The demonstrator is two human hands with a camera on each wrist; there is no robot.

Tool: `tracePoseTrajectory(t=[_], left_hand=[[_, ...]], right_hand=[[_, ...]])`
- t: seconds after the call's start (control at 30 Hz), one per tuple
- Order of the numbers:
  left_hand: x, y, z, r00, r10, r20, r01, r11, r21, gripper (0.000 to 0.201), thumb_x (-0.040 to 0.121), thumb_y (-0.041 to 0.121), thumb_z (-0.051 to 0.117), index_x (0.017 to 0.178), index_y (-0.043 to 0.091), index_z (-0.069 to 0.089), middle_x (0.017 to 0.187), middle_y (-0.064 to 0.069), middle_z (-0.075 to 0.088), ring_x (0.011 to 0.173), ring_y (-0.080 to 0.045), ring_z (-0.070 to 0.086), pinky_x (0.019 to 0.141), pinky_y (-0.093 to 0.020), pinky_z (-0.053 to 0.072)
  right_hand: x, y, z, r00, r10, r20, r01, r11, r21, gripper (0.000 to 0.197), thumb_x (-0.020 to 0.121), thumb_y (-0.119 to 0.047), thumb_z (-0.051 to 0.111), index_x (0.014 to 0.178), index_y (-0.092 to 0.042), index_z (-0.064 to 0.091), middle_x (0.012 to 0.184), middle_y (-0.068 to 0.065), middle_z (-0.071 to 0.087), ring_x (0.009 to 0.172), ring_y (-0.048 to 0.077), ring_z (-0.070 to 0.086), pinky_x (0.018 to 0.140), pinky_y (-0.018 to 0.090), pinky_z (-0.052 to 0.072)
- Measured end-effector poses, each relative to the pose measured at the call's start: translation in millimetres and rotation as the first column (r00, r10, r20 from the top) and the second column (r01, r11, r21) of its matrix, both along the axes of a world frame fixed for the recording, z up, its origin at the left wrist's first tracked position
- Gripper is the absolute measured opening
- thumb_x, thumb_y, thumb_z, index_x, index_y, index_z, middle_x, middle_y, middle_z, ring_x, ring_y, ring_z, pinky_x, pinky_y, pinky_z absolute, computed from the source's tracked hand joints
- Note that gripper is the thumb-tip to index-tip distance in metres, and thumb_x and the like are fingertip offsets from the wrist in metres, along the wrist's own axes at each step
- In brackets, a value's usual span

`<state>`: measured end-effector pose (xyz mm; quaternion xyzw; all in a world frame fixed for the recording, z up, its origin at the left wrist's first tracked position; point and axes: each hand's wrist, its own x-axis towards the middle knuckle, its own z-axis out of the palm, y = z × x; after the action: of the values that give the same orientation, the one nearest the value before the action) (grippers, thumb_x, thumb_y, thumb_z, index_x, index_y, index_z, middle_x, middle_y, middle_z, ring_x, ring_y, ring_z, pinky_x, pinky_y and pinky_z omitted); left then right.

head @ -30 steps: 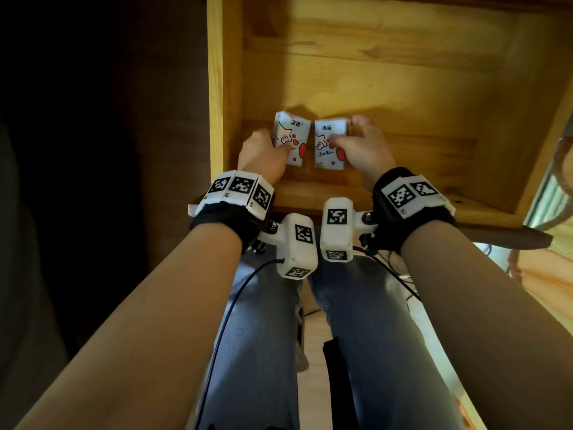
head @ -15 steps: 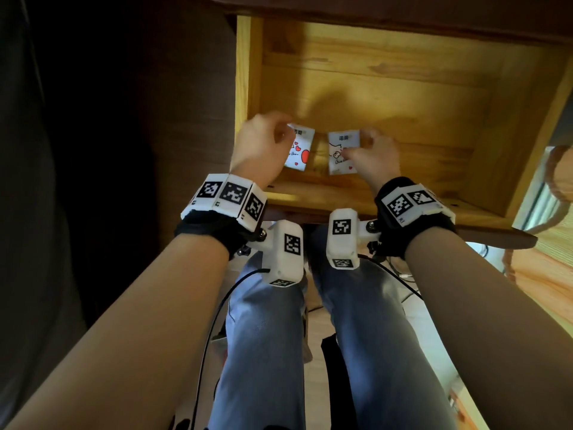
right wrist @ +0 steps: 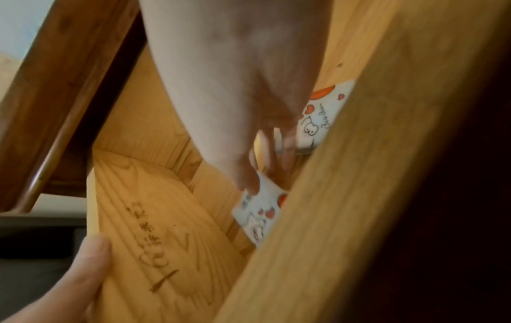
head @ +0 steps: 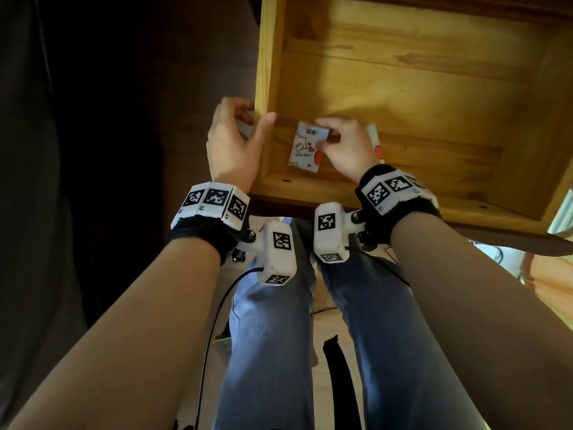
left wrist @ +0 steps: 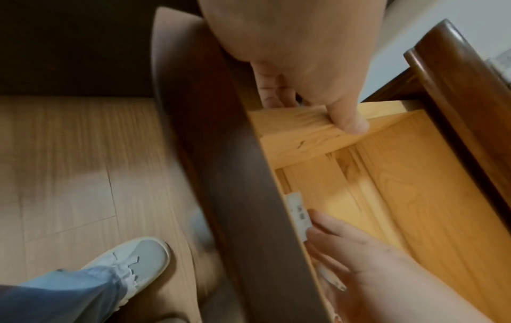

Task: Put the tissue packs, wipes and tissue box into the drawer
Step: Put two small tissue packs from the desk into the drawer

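Note:
The wooden drawer (head: 403,88) stands pulled out, and two white tissue packs with red hearts lie on its floor near the front. My right hand (head: 325,136) pinches the top edge of the left pack (head: 305,150). In the right wrist view its fingertips (right wrist: 249,183) sit on that pack (right wrist: 257,218). The second pack (head: 375,144) lies just right of that hand, mostly hidden behind it, and shows better as the pack (right wrist: 323,111) behind the fingers. My left hand (head: 255,119) grips the drawer's left wall (head: 265,72), thumb (left wrist: 351,124) inside and fingers outside.
The dark wooden drawer front (left wrist: 235,174) runs along the near edge above my knees in jeans (head: 269,336). A dark cabinet side (head: 186,88) lies left of the drawer. A darker wooden top edge (left wrist: 456,87) overhangs the back. My white shoe (left wrist: 138,255) stands on the wooden floor.
My left hand has let go of its pack and moved left onto the drawer's wall. My right hand has moved onto the left pack; the other pack now lies to its right.

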<state>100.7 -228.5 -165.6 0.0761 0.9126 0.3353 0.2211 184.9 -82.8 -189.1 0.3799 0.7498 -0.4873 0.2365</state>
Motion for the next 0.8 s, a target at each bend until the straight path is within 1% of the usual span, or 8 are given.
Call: tracePoseTrajectory(t=[0.1, 0.17, 0.33, 0.43, 0.5, 0.7, 0.77, 0.8], left_hand=[[-1, -4, -3, 0.998, 0.0, 0.064, 0.0, 1.0, 0.0, 0.041, 0.085, 0.044, 0.06, 0.11, 0.012, 0.056, 0.104, -0.005, 0.063, 0.088, -0.007, 0.055, 0.07, -0.011, 0.041], [-2, -7, -2, 0.995, -0.005, 0.102, 0.005, 1.0, -0.001, 0.041, 0.085, 0.044, 0.059, 0.112, 0.013, 0.057, 0.107, -0.005, 0.064, 0.09, -0.009, 0.057, 0.071, -0.012, 0.042], [0, -15, 0, 0.984, -0.029, 0.178, 0.026, 1.0, 0.017, 0.041, 0.089, 0.042, 0.054, 0.117, 0.013, 0.056, 0.114, -0.008, 0.063, 0.099, -0.013, 0.058, 0.085, -0.031, 0.051], [2, -17, -1, 0.978, -0.012, 0.206, 0.007, 1.0, 0.029, 0.044, 0.087, 0.048, 0.05, 0.117, 0.016, 0.055, 0.114, -0.007, 0.063, 0.102, -0.017, 0.06, 0.089, -0.044, 0.052], [4, -17, -1, 0.979, 0.004, 0.205, -0.01, 0.999, 0.031, 0.046, 0.085, 0.051, 0.048, 0.116, 0.017, 0.055, 0.113, -0.006, 0.064, 0.102, -0.019, 0.061, 0.088, -0.046, 0.052], [5, -15, 0, 0.982, -0.004, 0.19, 0.004, 1.0, 0.0, 0.042, 0.089, 0.049, 0.048, 0.117, 0.018, 0.055, 0.113, -0.005, 0.064, 0.102, -0.017, 0.06, 0.089, -0.045, 0.051], [5, -14, 1, 0.983, -0.002, 0.186, 0.007, 1.0, -0.025, 0.04, 0.09, 0.047, 0.048, 0.117, 0.019, 0.055, 0.114, -0.004, 0.064, 0.102, -0.016, 0.06, 0.089, -0.042, 0.051], [6, -13, 2, 0.983, 0.001, 0.183, 0.007, 0.999, -0.041, 0.04, 0.091, 0.047, 0.048, 0.118, 0.019, 0.055, 0.115, -0.004, 0.064, 0.103, -0.017, 0.06, 0.09, -0.04, 0.051]], right_hand=[[-1, -7, 4, 0.998, 0.061, 0.033, -0.059, 0.996, -0.067, 0.046, 0.09, -0.005, 0.054, 0.135, -0.007, 0.045, 0.144, 0.008, 0.046, 0.134, 0.019, 0.04, 0.101, 0.016, 0.029], [-2, -10, 6, 0.997, 0.06, 0.049, -0.056, 0.995, -0.077, 0.048, 0.091, -0.004, 0.053, 0.138, -0.008, 0.041, 0.146, 0.008, 0.043, 0.136, 0.019, 0.037, 0.107, 0.02, 0.027], [-1, -12, 6, 0.992, -0.016, 0.122, 0.024, 0.997, -0.067, 0.05, 0.09, -0.007, 0.053, 0.138, -0.013, 0.041, 0.144, 0.008, 0.045, 0.122, 0.019, 0.05, 0.087, 0.012, 0.033], [-6, -19, 3, 0.984, -0.068, 0.166, 0.102, 0.973, -0.205, 0.055, 0.09, -0.007, 0.053, 0.141, -0.02, 0.036, 0.141, 0.01, 0.048, 0.105, 0.021, 0.062, 0.092, 0.029, 0.052], [-10, -22, 2, 0.982, -0.073, 0.176, 0.116, 0.962, -0.248, 0.057, 0.09, -0.006, 0.05, 0.142, -0.022, 0.034, 0.141, 0.01, 0.049, 0.106, 0.023, 0.064, 0.09, 0.037, 0.056], [-5, -13, 7, 0.974, -0.12, 0.192, 0.17, 0.947, -0.274, 0.055, 0.092, -0.002, 0.045, 0.141, -0.024, 0.035, 0.136, 0.01, 0.053, 0.104, 0.026, 0.065, 0.088, 0.037, 0.056], [0, -5, 11, 0.971, -0.204, 0.123, 0.223, 0.96, -0.17, 0.051, 0.089, -0.004, 0.051, 0.136, -0.022, 0.044, 0.14, 0.007, 0.049, 0.1, 0.026, 0.065, 0.078, 0.03, 0.058], [4, 0, 12, 0.96, -0.267, 0.082, 0.274, 0.957, -0.092, 0.047, 0.087, -0.004, 0.054, 0.131, -0.02, 0.05, 0.132, 0.007, 0.056, 0.091, 0.022, 0.067, 0.072, 0.023, 0.058]])
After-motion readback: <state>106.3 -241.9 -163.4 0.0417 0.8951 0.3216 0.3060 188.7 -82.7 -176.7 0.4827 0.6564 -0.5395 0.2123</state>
